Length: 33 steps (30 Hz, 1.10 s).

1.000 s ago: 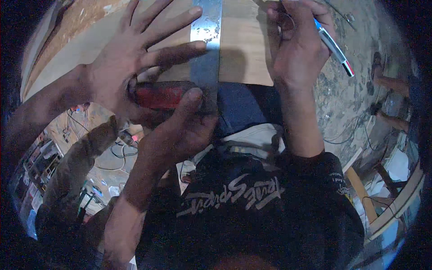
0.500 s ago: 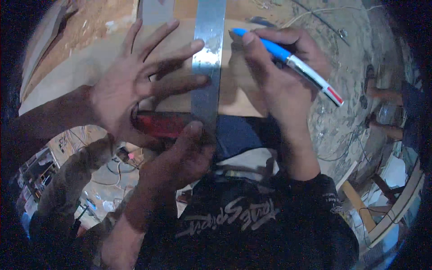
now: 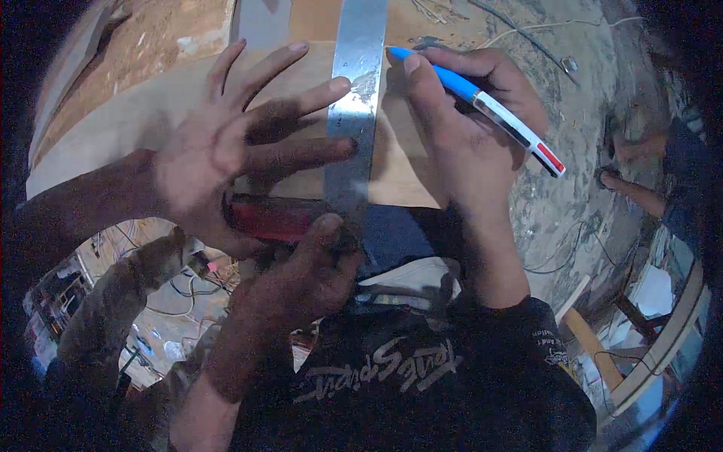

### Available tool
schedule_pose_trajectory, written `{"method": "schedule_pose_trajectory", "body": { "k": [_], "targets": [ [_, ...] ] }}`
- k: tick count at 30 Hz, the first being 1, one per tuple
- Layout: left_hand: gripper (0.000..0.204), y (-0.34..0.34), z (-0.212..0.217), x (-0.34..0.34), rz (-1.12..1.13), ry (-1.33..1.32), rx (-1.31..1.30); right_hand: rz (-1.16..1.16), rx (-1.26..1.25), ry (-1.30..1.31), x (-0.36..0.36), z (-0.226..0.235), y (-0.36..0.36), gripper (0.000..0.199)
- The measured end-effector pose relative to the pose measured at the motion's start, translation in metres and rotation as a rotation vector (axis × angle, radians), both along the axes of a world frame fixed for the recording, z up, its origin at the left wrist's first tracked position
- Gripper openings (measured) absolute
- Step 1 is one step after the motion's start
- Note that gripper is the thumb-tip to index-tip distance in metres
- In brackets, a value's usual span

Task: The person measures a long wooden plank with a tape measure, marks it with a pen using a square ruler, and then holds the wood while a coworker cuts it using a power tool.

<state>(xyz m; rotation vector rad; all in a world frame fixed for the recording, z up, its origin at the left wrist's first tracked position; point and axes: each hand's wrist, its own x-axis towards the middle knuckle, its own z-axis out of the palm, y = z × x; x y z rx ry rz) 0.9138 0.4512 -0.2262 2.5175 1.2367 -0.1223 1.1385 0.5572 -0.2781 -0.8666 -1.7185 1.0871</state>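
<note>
**Hand Positions at the Try Square and Pen**

The try square [image 3: 354, 120] lies on the wooden board [image 3: 410, 162], its steel blade running away from the person and its red stock [image 3: 267, 217] against the board's near edge. The left hand [image 3: 301, 275] is curled closed over the stock, with the thumb pressed on the blade's near end. A third, spread hand [image 3: 226, 147] enters from the left, lies flat and open on the board, and has two fingertips touching the blade. The right hand [image 3: 467, 128] is just right of the blade, closed in a writing grip on the blue-and-white pen [image 3: 482, 102]. The pen tip meets the blade's right edge at its far end.
</note>
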Motion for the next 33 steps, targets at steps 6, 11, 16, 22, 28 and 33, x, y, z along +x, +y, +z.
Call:
{"method": "schedule_pose_trajectory", "body": {
  "k": [6, 11, 16, 22, 28, 33],
  "targets": [
    [0.083, 0.001, -0.002, 0.002, 0.026, -0.030, 0.009, -0.025, 0.070, -0.088, 0.002, -0.003, 0.002, 0.015],
    [0.075, -0.006, 0.006, 0.003, 0.028, 0.056, 0.005, 0.007, 0.068, -0.032, -0.001, -0.005, 0.001, 0.015],
    [0.069, 0.006, -0.012, 0.005, 0.005, -0.082, 0.147, -0.085, 0.027, -0.056, 0.000, 0.003, -0.002, 0.016],
    [0.070, -0.002, -0.009, 0.011, 0.088, 0.005, 0.161, 0.609, 0.051, -0.187, 0.049, 0.026, -0.018, 0.010],
    [0.077, -0.009, 0.009, 0.015, 0.117, 0.005, 0.057, 0.560, -0.090, 0.027, 0.068, 0.033, -0.022, 0.014],
    [0.073, 0.000, -0.006, 0.010, 0.047, -0.034, 0.098, 0.070, -0.145, -0.122, 0.027, 0.019, 0.001, 0.011]
  ]
}}
